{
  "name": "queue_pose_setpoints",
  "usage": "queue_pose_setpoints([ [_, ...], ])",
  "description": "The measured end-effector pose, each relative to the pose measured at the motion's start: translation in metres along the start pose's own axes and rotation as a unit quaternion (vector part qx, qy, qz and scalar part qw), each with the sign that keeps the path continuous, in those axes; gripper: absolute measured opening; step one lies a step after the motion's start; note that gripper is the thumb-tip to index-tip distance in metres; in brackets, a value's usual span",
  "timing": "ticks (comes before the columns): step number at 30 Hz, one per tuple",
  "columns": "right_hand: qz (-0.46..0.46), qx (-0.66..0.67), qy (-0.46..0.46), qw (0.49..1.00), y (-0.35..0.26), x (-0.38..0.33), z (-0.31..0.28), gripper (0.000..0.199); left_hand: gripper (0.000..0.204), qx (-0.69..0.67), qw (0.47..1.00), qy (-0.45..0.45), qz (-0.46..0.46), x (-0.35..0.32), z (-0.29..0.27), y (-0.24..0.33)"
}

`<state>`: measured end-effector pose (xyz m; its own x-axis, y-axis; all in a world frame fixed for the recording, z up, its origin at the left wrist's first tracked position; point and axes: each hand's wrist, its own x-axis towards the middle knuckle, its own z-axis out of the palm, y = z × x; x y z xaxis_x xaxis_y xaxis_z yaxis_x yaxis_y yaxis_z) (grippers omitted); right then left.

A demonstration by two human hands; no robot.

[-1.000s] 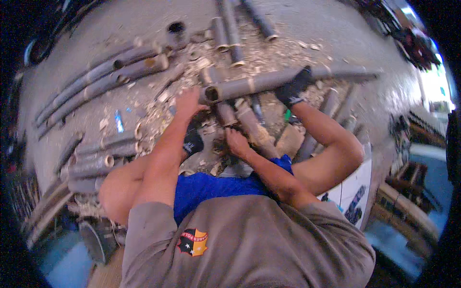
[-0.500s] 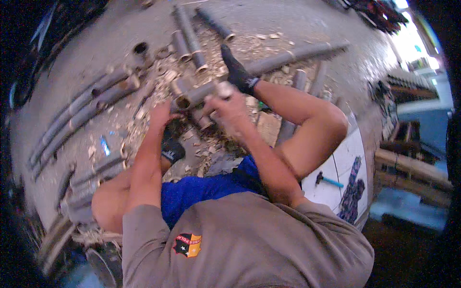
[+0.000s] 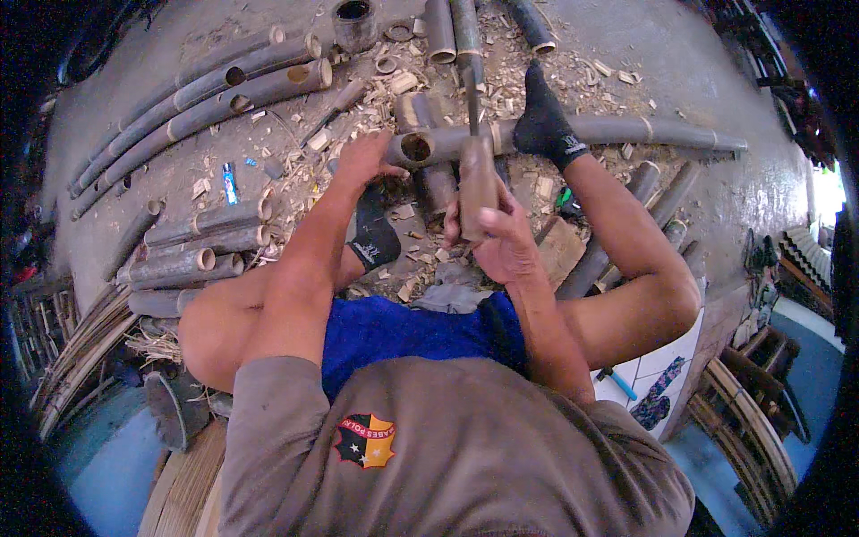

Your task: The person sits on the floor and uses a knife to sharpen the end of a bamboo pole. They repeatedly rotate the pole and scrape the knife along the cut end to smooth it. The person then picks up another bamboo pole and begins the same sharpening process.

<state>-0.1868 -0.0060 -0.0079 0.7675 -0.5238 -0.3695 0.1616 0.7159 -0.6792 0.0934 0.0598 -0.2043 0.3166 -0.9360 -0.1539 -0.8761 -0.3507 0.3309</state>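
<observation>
Crowded in by loose poles, left hand (image 3: 365,159) grasping bamboo pole (image 3: 573,132) end, right hand (image 3: 501,234) clenched on wooden-handled blade (image 3: 476,170)

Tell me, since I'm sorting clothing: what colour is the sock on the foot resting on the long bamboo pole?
Black sock, clearest in the head view.

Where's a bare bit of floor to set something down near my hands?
Bare concrete floor lies left, between the long bamboo poles and the stacked short pieces. More lies upper right, beyond the bamboo pole under the socked foot. Around the left hand and right hand, chips and offcuts crowd everything.
</observation>
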Motion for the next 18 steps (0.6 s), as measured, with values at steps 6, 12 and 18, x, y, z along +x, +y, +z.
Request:
queue_pose_setpoints([
  [6, -0.059, -0.340, 0.129, 0.929, -0.009, 0.039, -0.026, 0.059, 0.078, 0.031, 0.999, -0.031, -0.016, 0.002, -0.009, 0.007],
  [12, -0.143, -0.621, 0.067, 0.767, -0.064, 0.084, -0.044, 0.061, 0.071, -0.149, 0.986, -0.051, -0.051, 0.027, -0.049, 0.005],
  [18, -0.219, -0.660, 0.070, 0.715, -0.112, 0.146, 0.011, 0.046, 0.076, -0.426, 0.894, 0.125, 0.050, 0.060, -0.129, 0.092],
])
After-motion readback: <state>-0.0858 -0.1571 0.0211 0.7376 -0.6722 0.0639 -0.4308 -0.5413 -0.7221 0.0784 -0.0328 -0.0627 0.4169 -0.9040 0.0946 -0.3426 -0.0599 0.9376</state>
